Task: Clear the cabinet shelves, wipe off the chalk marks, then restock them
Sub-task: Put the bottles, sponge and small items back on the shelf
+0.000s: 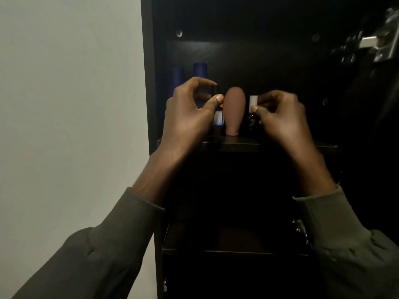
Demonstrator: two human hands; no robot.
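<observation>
A dark cabinet stands open before me, and its upper shelf [233, 145] carries several toiletries. My left hand [190, 117] pinches a small dark-capped bottle [217, 117] with a white and blue label, thumb and fingers curled round its top. My right hand [280, 117] pinches a small bottle with a white cap [253, 102]; the dark body below the cap is mostly hidden. Between the two hands a tan, pear-shaped bottle [235, 111] stands upright on the shelf. Behind my left hand stand two blue containers [200, 71].
A pale wall [71, 104] runs along the cabinet's left side. The open door's metal hinge [375, 44] sits at the upper right. A lower shelf [233, 251] is dark, with something shiny [299, 228] at its right end.
</observation>
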